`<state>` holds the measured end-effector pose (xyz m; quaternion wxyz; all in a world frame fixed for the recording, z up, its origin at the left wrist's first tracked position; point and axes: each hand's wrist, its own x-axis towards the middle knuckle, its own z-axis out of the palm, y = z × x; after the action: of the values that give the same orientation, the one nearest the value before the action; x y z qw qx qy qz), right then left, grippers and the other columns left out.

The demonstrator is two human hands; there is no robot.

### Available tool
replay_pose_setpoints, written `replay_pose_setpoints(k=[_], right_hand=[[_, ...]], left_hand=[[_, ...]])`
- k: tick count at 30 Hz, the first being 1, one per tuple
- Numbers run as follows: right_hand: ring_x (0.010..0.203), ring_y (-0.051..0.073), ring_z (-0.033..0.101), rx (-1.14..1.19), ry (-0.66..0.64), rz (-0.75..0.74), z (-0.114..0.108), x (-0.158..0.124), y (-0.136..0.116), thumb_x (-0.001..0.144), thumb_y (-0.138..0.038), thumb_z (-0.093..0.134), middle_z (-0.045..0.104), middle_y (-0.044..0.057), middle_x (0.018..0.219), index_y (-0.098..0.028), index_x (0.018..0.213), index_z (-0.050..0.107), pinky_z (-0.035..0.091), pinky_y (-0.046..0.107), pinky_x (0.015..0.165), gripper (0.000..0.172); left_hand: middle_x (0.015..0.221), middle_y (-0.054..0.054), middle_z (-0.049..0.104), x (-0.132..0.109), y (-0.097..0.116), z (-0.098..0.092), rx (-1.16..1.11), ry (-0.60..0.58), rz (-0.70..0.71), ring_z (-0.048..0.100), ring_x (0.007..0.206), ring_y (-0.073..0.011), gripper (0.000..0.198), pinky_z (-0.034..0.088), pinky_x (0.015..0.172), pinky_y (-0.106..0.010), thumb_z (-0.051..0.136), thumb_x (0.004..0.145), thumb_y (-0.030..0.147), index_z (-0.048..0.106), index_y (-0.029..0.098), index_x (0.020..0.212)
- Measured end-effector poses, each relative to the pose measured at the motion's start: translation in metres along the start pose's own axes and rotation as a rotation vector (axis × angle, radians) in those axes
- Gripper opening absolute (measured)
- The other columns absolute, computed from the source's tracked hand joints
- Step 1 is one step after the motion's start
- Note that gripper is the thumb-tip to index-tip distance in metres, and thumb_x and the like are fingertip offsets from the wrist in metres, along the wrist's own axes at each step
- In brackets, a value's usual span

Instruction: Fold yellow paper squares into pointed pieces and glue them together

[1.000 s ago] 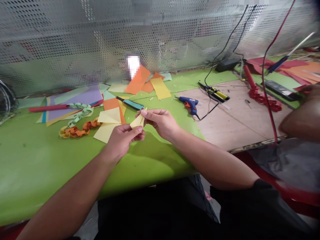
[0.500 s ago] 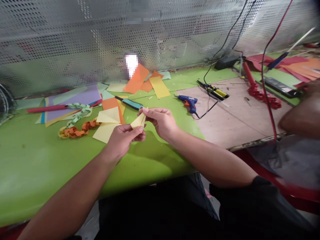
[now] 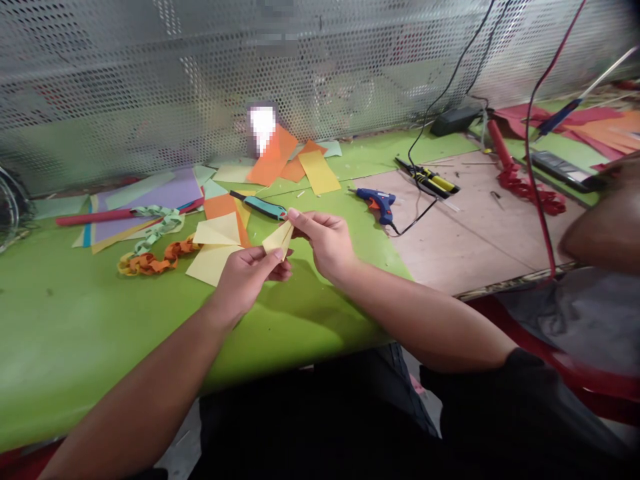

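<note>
My left hand (image 3: 245, 277) and right hand (image 3: 325, 240) meet in the air over the green table (image 3: 75, 320), and both are pinched shut on one small folded piece of yellow paper (image 3: 278, 239). It sits right between them. My left thumb and fingers grip its lower end from below, and my right fingertips nip its upper edge from the right. Its long axis runs from my left hand up and away, slanting toward the far edge of the table, with the folded tip at the far end. Neither hand is nearer than the other, since both are touching it.

My left wrist comes in from the near left corner, palm turned up and inward. My right forearm crosses in from the near edge on the right, with the knuckles up and the index finger stretched along the paper's top. The paper is off the table, not resting on it.

Just beyond my left hand lie loose yellow sheets (image 3: 213, 250), with an orange paper chain (image 3: 155, 257) to their left. A teal cutter (image 3: 260, 207) lies a little farther back, and a blue glue gun (image 3: 377, 200) lies to the right, well apart from my hands. Another person's arm (image 3: 605, 227) shows at the right edge of the table
</note>
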<state>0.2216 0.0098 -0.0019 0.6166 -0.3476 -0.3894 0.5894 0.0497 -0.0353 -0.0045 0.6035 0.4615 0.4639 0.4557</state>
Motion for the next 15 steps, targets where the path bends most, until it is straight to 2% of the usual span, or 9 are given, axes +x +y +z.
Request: replay_pose_setpoints(k=[6,15], right_hand=[[0.074,0.019,0.069,-0.084,0.033,-0.037,0.0020,-0.0009,0.0006,0.074,-0.056,0.092,0.075,0.004,0.076,-0.024,0.075,0.083,0.060,0.036,0.075,0.033],[0.070,0.016,0.067,-0.070,0.044,-0.005,0.0013,0.0005,0.0023,0.075,-0.056,0.092,0.075,0.004,0.076,-0.023,0.080,0.084,0.059,0.033,0.072,0.034]], left_hand=[[0.079,-0.006,0.079,0.0000,0.0007,0.0002,0.050,0.007,0.011,0.072,0.067,-0.0155,0.029,0.064,0.070,-0.029,0.093,0.079,0.040,0.084,0.015,0.092],[0.082,-0.007,0.080,-0.0012,0.0033,0.0029,0.013,-0.011,0.007,0.073,0.068,-0.0165,0.031,0.064,0.069,-0.030,0.086,0.087,0.044,0.084,0.015,0.097]])
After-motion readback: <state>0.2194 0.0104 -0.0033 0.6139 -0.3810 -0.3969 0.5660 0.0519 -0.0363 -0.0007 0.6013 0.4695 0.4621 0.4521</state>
